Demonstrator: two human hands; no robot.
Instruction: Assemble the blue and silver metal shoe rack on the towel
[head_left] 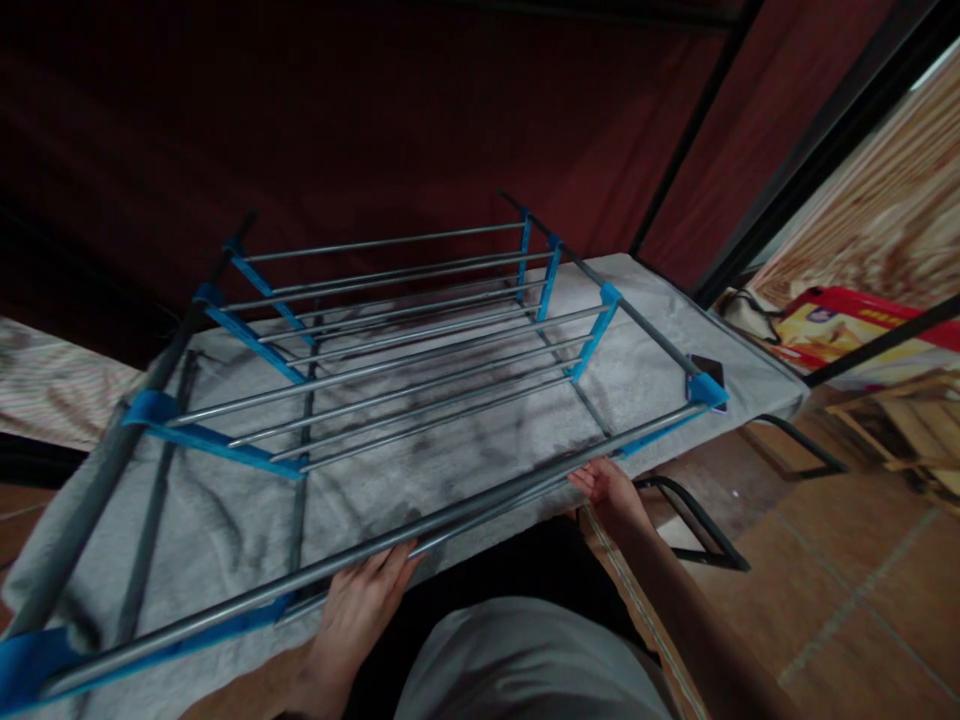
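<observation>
- Our rack (405, 360) stands on the bench (682, 290), its near pole (487, 497) along the near edge.
- We judge it mostly set up: two sets of rods (382, 242) spread out, the near set bunched, seemingly left.
- Our left hand (367, 600), half curled, and right hand (611, 492), fingers loosely bent, meet the near rods; grip, we cannot tell.
- We count one rack, eight blue joints (611, 293), one phone (707, 367).

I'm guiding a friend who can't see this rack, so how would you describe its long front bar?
Find the pale cloth, then the grey rack resting on it. Along its near edge runs the front bar. Unlike the thinner bars just below it, it is thick and joins a blue corner at each end.
</observation>
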